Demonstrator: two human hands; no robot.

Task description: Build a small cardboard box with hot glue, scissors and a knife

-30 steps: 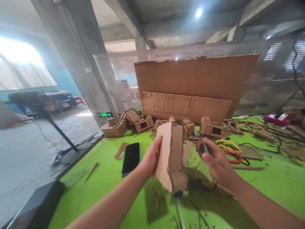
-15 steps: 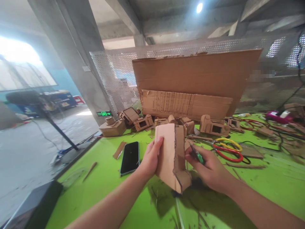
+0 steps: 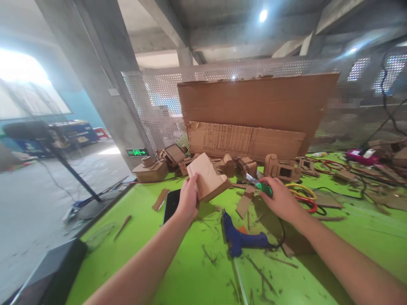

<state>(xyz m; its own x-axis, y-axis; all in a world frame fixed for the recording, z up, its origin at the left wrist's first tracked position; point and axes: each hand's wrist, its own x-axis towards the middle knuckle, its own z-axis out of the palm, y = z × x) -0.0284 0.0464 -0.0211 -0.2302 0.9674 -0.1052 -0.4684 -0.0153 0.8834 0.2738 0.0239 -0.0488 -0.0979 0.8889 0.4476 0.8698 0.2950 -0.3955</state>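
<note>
A small cardboard model body (image 3: pixel 208 176), boxy with a notched edge, is gripped at its left side by my left hand (image 3: pixel 188 197). My right hand (image 3: pixel 280 198) is closed round a green-handled utility knife (image 3: pixel 263 188), its blade pointing up and left, apart from the cardboard. Below and between the hands lies a blue hot glue gun (image 3: pixel 243 240) with a clear glue stick (image 3: pixel 241 281) at its lower end. A loose cardboard strip (image 3: pixel 244 202) lies on the green table under the blade. My left hand partly covers a dark phone (image 3: pixel 171 206).
Several cardboard camera models (image 3: pixel 281 167) line the table's back, before a large upright cardboard sheet (image 3: pixel 254 99). Scissors with red and yellow handles (image 3: pixel 303 195) lie right of centre. Cables and a purple device (image 3: pixel 364 156) sit farther right. Cardboard scraps litter the green tabletop (image 3: pixel 140 262).
The cardboard body has moved left and up and turned, showing its broad face. The right hand has drawn away from it with the knife. The glue gun has come into view.
</note>
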